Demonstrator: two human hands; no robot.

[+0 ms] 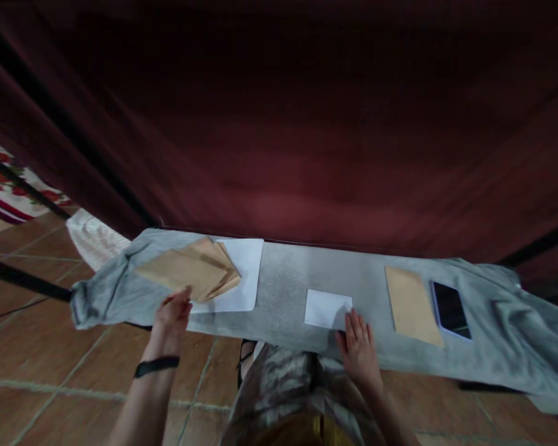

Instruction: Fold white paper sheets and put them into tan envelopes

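We see the left hand (pixel 172 313) at the near left of the table, its fingers drawn close together and laid against the near edge of a fanned stack of tan paper envelopes (pixel 188 269); the picture is soft there, so we cannot tell whether the fingertips pinch an envelope or only touch it. A thin black wristband (pixel 155 367) circles that wrist. The stack lies partly on a larger white sheet of paper (pixel 244 272), whose right and near parts show bare beyond the envelopes. Towards the middle of the table the right hand (pixel 359 344) lies flat and palm down, fingers straight and slightly spread, with the fingertips resting on the near right corner of a small white rectangular paper (pixel 326 308). To the right of that paper, apart from it, lies a single tan envelope (pixel 413 303), and just beside the envelope on its right is a black smartphone (pixel 451 308), face up with a dark screen. All of this sits on a wrinkled grey cloth (pixel 283 285) that covers the table and hangs off both ends. Behind the table, on the far side, hangs a dark red curtain (pixel 307 124). Reddish-brown floor tiles (pixel 28 371) show at the near left, and a pale checked cloth (pixel 93 238) lies by the table's far left end
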